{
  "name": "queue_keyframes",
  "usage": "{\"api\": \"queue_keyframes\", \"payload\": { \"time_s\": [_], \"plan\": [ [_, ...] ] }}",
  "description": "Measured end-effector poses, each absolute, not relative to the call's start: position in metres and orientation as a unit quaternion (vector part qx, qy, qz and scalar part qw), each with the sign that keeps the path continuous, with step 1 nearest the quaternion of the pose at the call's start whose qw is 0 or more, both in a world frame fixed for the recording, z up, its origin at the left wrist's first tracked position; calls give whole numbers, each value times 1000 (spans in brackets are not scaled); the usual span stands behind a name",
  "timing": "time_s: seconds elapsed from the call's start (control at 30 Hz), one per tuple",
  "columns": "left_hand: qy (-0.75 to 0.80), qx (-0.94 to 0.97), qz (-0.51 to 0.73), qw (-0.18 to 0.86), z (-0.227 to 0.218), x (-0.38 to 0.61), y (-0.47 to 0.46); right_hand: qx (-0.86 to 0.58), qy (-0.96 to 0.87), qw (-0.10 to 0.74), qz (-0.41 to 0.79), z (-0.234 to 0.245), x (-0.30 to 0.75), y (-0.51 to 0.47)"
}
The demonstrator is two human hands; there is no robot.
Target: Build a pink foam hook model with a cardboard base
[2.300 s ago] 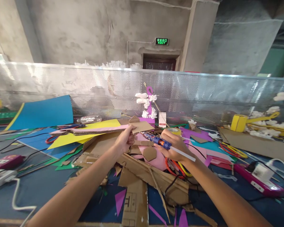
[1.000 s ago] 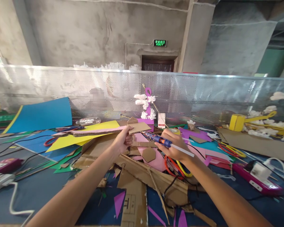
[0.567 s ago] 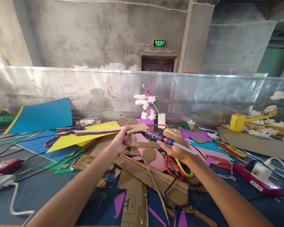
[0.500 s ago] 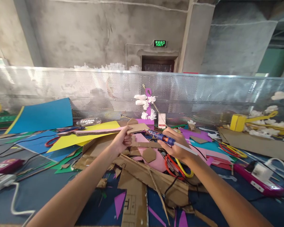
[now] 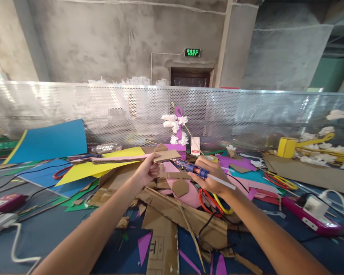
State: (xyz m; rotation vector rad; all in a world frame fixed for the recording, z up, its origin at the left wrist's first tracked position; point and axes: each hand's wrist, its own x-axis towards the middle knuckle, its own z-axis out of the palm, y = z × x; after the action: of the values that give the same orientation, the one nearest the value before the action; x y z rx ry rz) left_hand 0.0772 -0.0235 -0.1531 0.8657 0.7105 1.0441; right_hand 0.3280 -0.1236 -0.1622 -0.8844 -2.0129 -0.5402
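Note:
My left hand (image 5: 148, 168) is closed on a small flat piece of cardboard (image 5: 168, 154), pinched between thumb and fingers. A long layered cardboard strip with a pink top (image 5: 117, 158) reaches leftward from behind that hand. In my right hand (image 5: 210, 173) is a blue hot glue gun (image 5: 193, 169) with a white glue stick (image 5: 222, 181) jutting from its back end. The gun's nozzle points left and sits close to the cardboard's right edge; I cannot tell if they touch. Below both hands lies a cardboard hexagon (image 5: 180, 188) on pink sheet.
Cardboard scraps (image 5: 163, 236) cover the middle of the table. Red-handled scissors (image 5: 208, 204) lie under my right hand. Magenta power strips (image 5: 312, 217) stand on both sides. A purple model with white tufts (image 5: 179, 130) rises before the perforated metal screen (image 5: 240, 118).
The glue gun has shifted slightly down, its nozzle now a little lower beside the cardboard. My left hand keeps its pinch on the piece. The whole view has drifted slightly.

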Motion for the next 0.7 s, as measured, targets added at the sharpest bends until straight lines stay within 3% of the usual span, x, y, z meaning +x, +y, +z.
{"api": "queue_keyframes", "payload": {
  "time_s": [0.7],
  "plan": [
    [329,384,466,726,-154,81,-27,-351,-809,410,-231,-166,319,-123]
  ]
}}
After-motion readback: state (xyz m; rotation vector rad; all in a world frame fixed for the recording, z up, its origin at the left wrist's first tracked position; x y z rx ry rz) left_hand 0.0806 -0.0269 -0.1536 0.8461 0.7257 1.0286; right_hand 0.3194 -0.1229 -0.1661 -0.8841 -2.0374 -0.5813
